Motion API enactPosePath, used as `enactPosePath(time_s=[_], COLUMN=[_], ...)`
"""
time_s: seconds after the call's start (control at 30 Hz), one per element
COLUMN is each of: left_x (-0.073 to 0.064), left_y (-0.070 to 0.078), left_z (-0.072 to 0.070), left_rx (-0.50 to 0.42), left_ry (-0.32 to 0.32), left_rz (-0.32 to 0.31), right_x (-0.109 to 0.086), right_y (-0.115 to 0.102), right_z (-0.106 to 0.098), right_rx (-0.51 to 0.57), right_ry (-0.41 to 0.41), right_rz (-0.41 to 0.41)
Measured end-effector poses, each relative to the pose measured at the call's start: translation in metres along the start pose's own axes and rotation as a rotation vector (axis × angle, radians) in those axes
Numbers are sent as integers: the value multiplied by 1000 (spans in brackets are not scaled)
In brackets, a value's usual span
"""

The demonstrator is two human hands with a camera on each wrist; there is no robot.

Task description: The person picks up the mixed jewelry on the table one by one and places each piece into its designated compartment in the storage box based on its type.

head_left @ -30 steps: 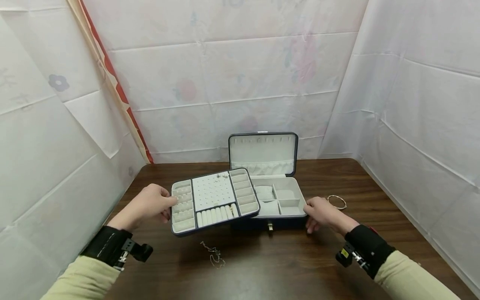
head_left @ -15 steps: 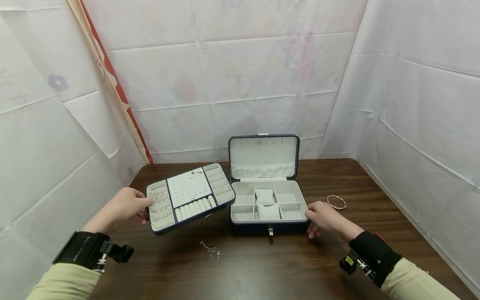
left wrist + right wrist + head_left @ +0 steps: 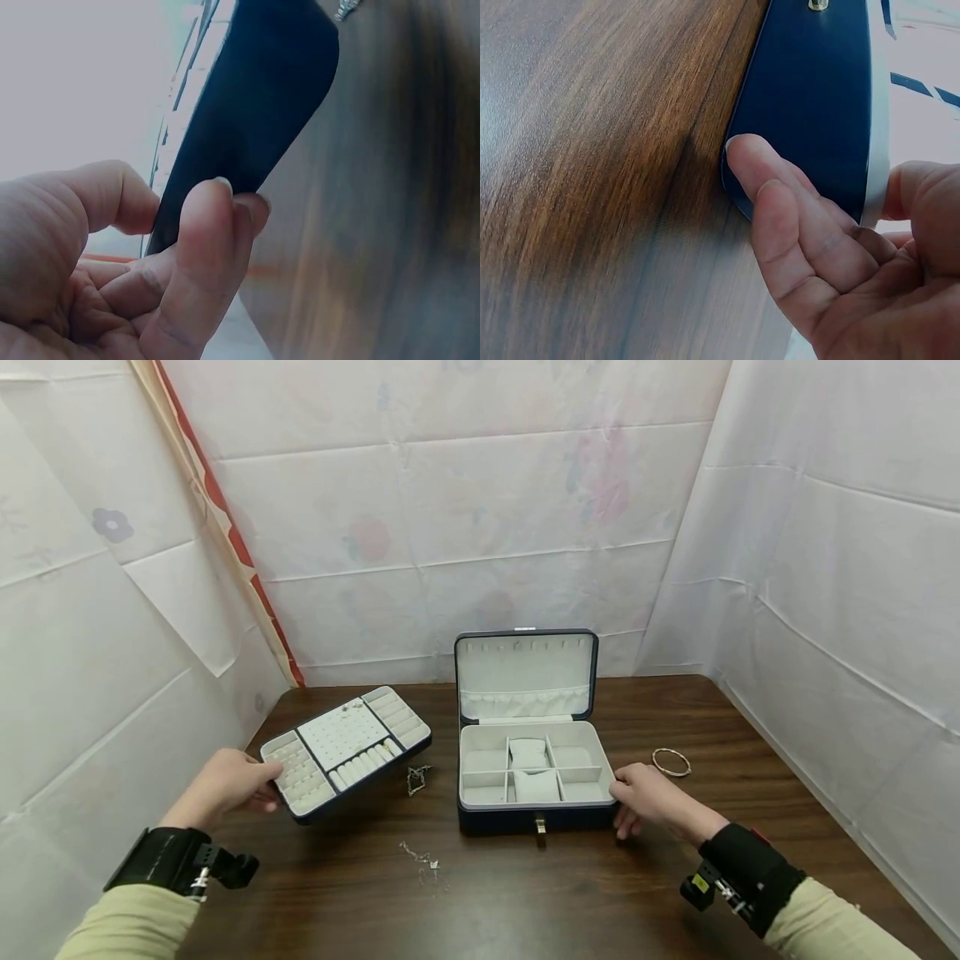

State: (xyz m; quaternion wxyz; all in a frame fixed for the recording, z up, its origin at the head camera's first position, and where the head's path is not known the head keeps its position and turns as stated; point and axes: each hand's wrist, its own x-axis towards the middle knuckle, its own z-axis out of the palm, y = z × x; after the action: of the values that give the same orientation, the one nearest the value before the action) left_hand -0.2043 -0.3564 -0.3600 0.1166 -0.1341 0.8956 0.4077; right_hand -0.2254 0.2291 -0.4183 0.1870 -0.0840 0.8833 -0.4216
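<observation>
My left hand (image 3: 228,783) pinches the left end of a jewelry tray (image 3: 367,781), thumb on the inner edge and fingers against the navy outer side (image 3: 255,90). The tray is tilted above the table, with cream slots, a dotted white pad bearing small earrings, and ring rolls. To its right stands a navy jewelry box (image 3: 498,821), lid (image 3: 525,670) raised. Two cream cushions (image 3: 537,787) sit in its middle compartments. At the box's front right corner, my right hand (image 3: 652,797) grips the wall, thumb over the pale rim and fingers on the navy outside (image 3: 810,97).
A gold bangle (image 3: 671,762) lies on the table right of the box. One silvery piece of jewelry (image 3: 416,779) lies between tray and box, and a thin chain (image 3: 420,857) nearer the front. White sheets (image 3: 465,527) hang behind and at both sides.
My left hand has carried the tray leftward off the box, uncovering its left compartments and the silvery piece on the table. The right hand has stayed at the box's corner.
</observation>
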Motion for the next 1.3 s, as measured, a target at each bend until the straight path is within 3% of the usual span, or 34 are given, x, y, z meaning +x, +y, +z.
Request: enactPosePath(time_s=[0.47,0.67,1.0,1.3], left_x=[13,16,19,21], left_y=[-24,-31,-41,-49], left_z=[4,5,7,8], left_rx=[-84,-119,-190,-207], left_ry=[15,16,12,7], left_rz=[-106,-133,-155,-189], right_x=[1,1,2,2], right_y=[-2,0,15,27], right_z=[-4,-16,-57,-78], right_rx=[9,-1,-220,-335], right_ry=[-48,-71,62,152], right_rz=[-5,8,-1,-15])
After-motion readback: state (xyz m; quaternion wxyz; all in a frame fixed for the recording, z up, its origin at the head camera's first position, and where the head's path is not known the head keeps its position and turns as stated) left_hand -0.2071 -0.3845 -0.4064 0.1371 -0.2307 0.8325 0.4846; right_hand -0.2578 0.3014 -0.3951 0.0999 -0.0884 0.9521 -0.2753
